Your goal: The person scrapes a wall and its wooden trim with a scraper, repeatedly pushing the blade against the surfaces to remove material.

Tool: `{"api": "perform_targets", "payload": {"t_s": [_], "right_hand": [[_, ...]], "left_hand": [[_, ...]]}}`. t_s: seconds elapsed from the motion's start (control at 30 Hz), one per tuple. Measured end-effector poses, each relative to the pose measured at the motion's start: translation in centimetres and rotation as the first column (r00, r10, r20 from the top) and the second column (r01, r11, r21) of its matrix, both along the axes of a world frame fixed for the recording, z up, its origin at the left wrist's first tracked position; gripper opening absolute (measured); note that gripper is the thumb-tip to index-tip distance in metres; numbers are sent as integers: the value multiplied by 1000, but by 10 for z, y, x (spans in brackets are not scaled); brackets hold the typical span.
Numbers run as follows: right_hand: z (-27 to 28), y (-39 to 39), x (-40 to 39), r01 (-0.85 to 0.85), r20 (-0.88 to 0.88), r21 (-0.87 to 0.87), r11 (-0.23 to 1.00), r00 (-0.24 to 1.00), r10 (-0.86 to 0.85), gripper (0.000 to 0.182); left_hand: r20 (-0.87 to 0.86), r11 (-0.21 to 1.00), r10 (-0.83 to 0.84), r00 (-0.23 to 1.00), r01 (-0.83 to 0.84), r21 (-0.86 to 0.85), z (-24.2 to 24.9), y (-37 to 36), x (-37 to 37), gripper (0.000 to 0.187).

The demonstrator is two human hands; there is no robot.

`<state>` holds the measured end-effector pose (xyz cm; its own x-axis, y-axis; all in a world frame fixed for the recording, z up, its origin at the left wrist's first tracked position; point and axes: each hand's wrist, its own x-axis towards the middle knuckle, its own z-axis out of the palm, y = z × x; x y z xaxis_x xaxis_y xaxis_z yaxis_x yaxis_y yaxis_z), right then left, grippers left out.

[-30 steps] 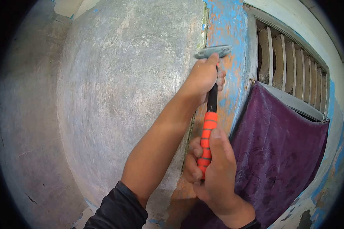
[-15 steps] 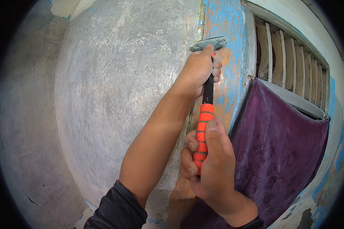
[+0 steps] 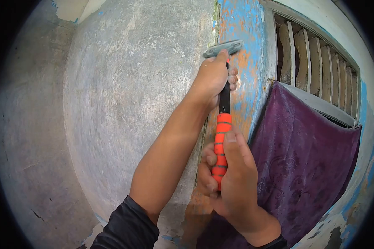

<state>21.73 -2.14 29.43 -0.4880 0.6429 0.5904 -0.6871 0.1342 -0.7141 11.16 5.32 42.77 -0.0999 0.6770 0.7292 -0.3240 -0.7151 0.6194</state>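
Note:
A long-handled scraper (image 3: 224,101) slants up the wall, with a black shaft, an orange-red grip ringed in dark bands and a wide grey head (image 3: 222,48). My left hand (image 3: 215,77) is wrapped round the shaft just below the head, its thumb pressed up against it. Lower down, my right hand (image 3: 230,166) closes round the orange grip. The head lies across the edge where the grey wall meets a wooden post (image 3: 242,25) with patchy blue paint and bare orange-brown wood. Whether the blade's edge touches the wood is hidden.
A rough grey plaster wall (image 3: 124,95) fills the left side. On the right, a louvred window (image 3: 316,66) has slanted slats in a frame. A purple cloth (image 3: 303,166) hangs below it, close to my right hand. Peeling blue paint shows at the far right.
The scraper's head and my left hand have shifted slightly left. My right hand stays on the grip, almost in the same place.

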Motion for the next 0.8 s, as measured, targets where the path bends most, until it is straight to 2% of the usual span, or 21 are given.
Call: {"api": "perform_targets", "payload": {"t_s": [0.23,0.4,0.6,0.8], "right_hand": [[12,7,-6,66,-2,22,998,998,-66,37],[2,0,2,22,5,-12,1000,1000,-22,35],[16,2,-7,26,-11,-3,1000,1000,-26,34],[-1,-7,-3,8,-40,-51,999,999,-10,36]], "left_hand": [[8,1000,10,1000,-10,7,15,7,-4,24],[2,1000,13,1000,-13,-9,3,3,-4,25],[-7,999,39,999,-39,-22,28,7,-7,24],[-8,1000,14,1000,-14,-11,2,4,-5,23]]}}
